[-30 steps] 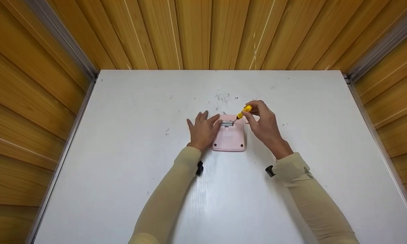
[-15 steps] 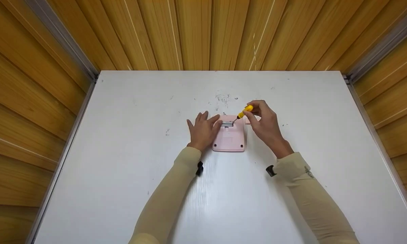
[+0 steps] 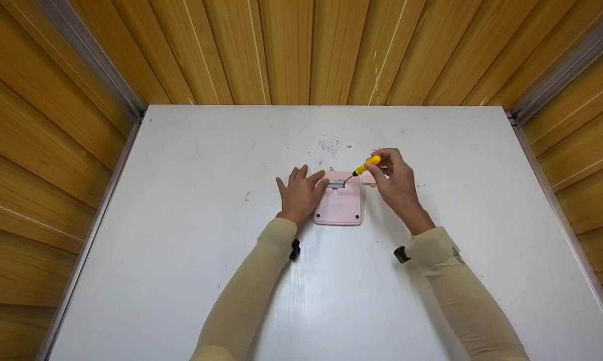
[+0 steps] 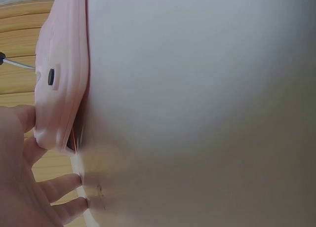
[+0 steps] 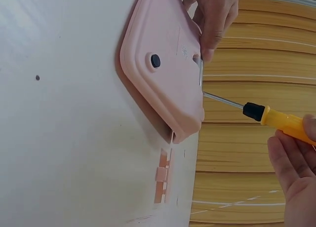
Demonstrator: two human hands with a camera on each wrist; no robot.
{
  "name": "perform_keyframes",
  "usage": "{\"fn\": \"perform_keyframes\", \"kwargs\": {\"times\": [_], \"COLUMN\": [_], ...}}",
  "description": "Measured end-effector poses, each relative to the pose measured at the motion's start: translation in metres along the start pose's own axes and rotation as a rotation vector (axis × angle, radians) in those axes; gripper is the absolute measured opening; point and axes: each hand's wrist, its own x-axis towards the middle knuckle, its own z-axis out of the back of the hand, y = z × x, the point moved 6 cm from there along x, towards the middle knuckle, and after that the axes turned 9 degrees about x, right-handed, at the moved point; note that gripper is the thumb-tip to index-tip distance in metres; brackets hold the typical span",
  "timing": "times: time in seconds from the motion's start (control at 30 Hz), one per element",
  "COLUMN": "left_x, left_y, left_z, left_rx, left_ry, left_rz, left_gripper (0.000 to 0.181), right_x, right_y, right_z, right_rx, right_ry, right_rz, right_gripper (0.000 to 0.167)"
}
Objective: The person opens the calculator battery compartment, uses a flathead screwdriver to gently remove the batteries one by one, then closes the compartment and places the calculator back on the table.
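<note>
On the white table point(image 3: 181, 200), the pink device point(image 3: 338, 206) is touched on its left side by the spread left hand point(image 3: 300, 197), while a slanted yellow screwdriver point(image 3: 367, 165) is pinched by the right hand point(image 3: 398, 186).

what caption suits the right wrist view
Right hand holding a yellow-handled, metal-shafted screwdriver to a rounded pink plastic device, left hand upon it, flat pink piece beside.

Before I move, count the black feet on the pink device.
2: left black foot and right black foot, at the near corners of the device. The left grip may hide others.
</note>
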Motion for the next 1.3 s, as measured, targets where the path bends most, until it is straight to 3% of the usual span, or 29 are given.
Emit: {"fn": "perform_keyframes", "kwargs": {"times": [0.27, 0.7, 1.3], "left_x": [0.000, -0.002, -0.001], "left_y": [0.002, 0.002, 0.000], "left_z": [-0.001, -0.001, 0.000], "left_rx": [-0.012, -0.028, -0.031], "left_ry": [-0.013, -0.006, 0.020], "left_rz": [-0.002, 0.002, 0.018], "left_gripper": [0.051, 0.050, 0.052], "right_x": [-0.001, -0.002, -0.010], "right_y": [-0.011, -0.036, -0.068], "right_z": [0.005, 0.015, 0.023], "right_rx": [0.068, 0.263, 0.450], "right_ry": [-0.015, -0.071, -0.161], "right_rz": [-0.119, -0.225, -0.394], "right_gripper": [0.031, 0.031, 0.030]}}
